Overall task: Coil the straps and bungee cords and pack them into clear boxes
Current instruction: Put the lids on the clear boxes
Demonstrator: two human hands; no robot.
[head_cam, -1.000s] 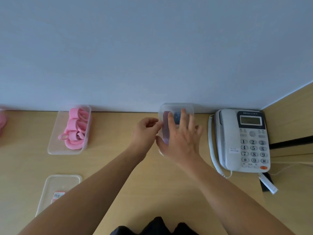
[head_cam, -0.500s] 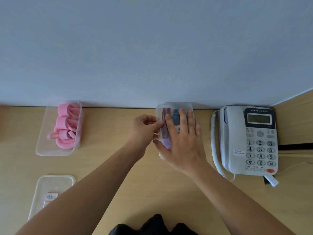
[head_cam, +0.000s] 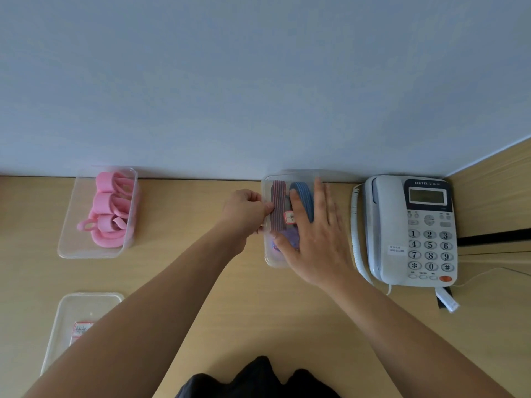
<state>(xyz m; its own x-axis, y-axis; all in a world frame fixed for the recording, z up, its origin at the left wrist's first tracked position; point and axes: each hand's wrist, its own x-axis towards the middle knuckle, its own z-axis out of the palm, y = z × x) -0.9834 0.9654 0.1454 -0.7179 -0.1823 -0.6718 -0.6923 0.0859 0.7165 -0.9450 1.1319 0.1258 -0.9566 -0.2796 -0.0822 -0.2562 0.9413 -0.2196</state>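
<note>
One: Both your hands are on the lidded clear plastic box at the centre of the frame, close to the wall. Your right hand lies flat on its lid, fingers straight and spread.

Two: Your left hand is at that box's left edge, fingers curled, pinching the rim.

One: Through the lid you can see a red-striped coil on the left, a blue coiled strap at the top and something purple lower down. A small red-bordered label sits among them.

Two: In the upper left of the frame, your open clear box holds the pink coiled straps. It stands well apart from the one you hold.

One: In the lower left a flat clear lid lies on the light wooden desk, partly behind your left forearm.

Two: At the right, just beside the lidded box, stands the white push-button telephone, its curly cord between the two.
</note>
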